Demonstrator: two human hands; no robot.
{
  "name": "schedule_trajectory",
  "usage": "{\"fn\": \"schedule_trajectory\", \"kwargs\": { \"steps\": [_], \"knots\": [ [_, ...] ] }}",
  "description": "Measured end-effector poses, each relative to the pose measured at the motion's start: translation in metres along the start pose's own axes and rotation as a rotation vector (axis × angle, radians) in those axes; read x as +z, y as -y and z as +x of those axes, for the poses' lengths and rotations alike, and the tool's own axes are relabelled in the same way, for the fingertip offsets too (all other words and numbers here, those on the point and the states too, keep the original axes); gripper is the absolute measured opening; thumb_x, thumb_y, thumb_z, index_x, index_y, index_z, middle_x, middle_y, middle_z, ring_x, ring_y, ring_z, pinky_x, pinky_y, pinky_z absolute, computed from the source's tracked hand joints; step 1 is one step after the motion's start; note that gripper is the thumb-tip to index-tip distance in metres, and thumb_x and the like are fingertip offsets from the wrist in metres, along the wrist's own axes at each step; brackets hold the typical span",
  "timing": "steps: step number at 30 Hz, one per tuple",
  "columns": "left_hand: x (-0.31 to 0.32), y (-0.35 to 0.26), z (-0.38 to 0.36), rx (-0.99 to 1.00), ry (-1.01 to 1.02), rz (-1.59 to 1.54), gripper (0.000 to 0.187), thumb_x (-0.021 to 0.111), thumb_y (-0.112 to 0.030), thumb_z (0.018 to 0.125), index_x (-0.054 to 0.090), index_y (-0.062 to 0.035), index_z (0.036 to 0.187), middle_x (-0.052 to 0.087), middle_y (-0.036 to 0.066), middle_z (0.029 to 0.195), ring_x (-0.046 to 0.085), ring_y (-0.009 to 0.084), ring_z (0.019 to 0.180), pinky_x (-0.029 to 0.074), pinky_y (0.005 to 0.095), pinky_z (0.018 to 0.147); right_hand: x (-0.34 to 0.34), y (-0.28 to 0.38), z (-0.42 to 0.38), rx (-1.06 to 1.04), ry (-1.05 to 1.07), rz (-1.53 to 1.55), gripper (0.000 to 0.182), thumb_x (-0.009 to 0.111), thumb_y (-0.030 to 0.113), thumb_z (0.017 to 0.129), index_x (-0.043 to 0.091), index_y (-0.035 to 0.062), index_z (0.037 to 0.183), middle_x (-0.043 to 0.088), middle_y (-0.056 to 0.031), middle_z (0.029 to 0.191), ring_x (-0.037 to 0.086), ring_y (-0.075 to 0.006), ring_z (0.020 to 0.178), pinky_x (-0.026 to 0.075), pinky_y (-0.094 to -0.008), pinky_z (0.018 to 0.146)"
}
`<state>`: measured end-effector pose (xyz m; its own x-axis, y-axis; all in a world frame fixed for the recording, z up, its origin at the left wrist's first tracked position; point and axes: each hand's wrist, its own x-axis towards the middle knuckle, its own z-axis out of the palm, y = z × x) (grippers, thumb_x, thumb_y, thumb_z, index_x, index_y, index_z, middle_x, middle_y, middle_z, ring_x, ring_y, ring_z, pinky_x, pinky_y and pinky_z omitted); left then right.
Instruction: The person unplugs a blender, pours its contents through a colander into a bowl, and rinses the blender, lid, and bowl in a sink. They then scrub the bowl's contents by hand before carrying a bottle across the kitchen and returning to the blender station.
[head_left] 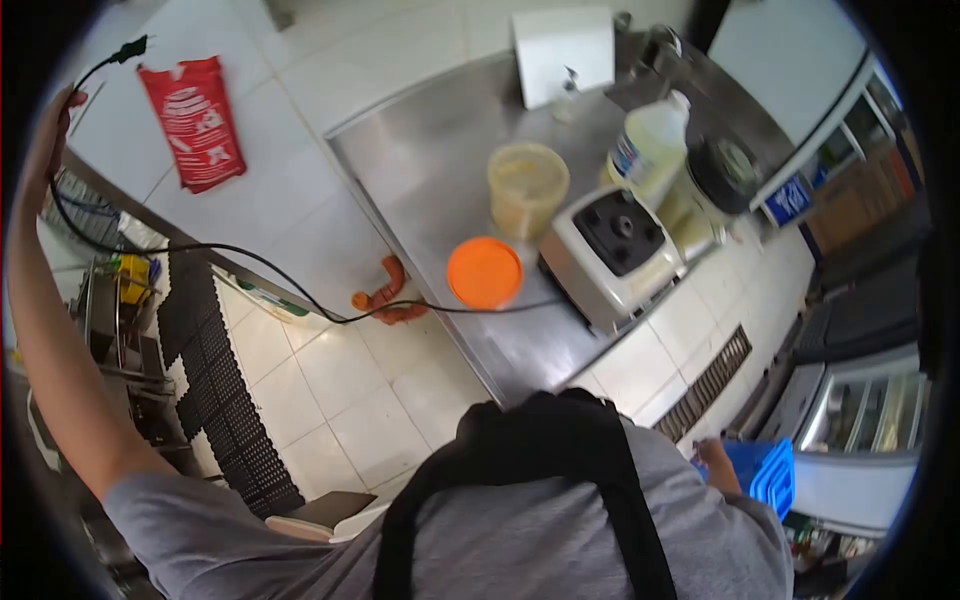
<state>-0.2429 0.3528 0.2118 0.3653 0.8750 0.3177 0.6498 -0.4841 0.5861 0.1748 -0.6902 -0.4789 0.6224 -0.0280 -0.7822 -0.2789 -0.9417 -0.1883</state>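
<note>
My left hand (58, 135) is raised at the far left, with its fingers closed round a black power cord (215, 246). The plug (130, 49) sticks out beyond the fingers. From the hand the cord sags across to a white blender base (608, 262) with a black top, on the steel counter (420, 150). Beside the base are an orange lid (485, 273) and a cloudy plastic tub (527, 192). My right hand (715, 462) hangs low at the right, overlapping the edge of a blue crate (768, 475); its fingers are too small and blurred to read.
A pale jug (648, 140) and a black-lidded blender jar (705, 195) stand behind the base. A white board (563, 58) leans near the faucet (660, 42). At left, a red packet (192, 125) lies on a white surface. Below are an orange pipe (392, 285) and black floor mat (225, 390).
</note>
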Motion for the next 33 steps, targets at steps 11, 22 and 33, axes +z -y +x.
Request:
{"fn": "schedule_trajectory", "kwargs": {
  "steps": [11,22,33],
  "knots": [
    [0.270,-0.118,-0.350,0.106,0.721,-0.320,0.019,0.052,-0.011,0.095,0.062,-0.0020,0.109,0.057,-0.003,0.080,0.050,0.0034,0.073,0.042,0.0188,0.067,-0.019,0.041,0.046,-0.269,-0.038,0.176,0.025,0.060,0.025,0.091,0.063,-0.0006,0.091,0.059,-0.0063,0.065,0.054,-0.0160,0.051,0.043,-0.0318,0.045],
    [0.425,-0.114,-0.521,-0.172,0.739,-0.696,0.019,0.055,-0.007,0.093,0.063,0.0003,0.108,0.065,0.004,0.089,0.058,0.0104,0.085,0.047,0.0259,0.077,-0.076,0.017,0.051,-0.341,0.105,-0.064,0.019,0.059,0.019,0.092,0.062,0.0006,0.096,0.062,-0.0064,0.073,0.058,-0.0156,0.062,0.047,-0.0306,0.050],
    [0.602,-0.180,-0.579,-0.169,0.703,-0.657,0.017,0.061,-0.005,0.087,0.067,-0.0007,0.102,0.068,0.011,0.090,0.063,0.0182,0.078,0.048,0.0278,0.074,-0.121,-0.090,0.103,-0.224,0.020,0.076,0.026,0.058,0.025,0.093,0.062,-0.0002,0.094,0.064,-0.0100,0.076,0.061,-0.0179,0.062,0.051,-0.0314,0.053]
  ]
}}
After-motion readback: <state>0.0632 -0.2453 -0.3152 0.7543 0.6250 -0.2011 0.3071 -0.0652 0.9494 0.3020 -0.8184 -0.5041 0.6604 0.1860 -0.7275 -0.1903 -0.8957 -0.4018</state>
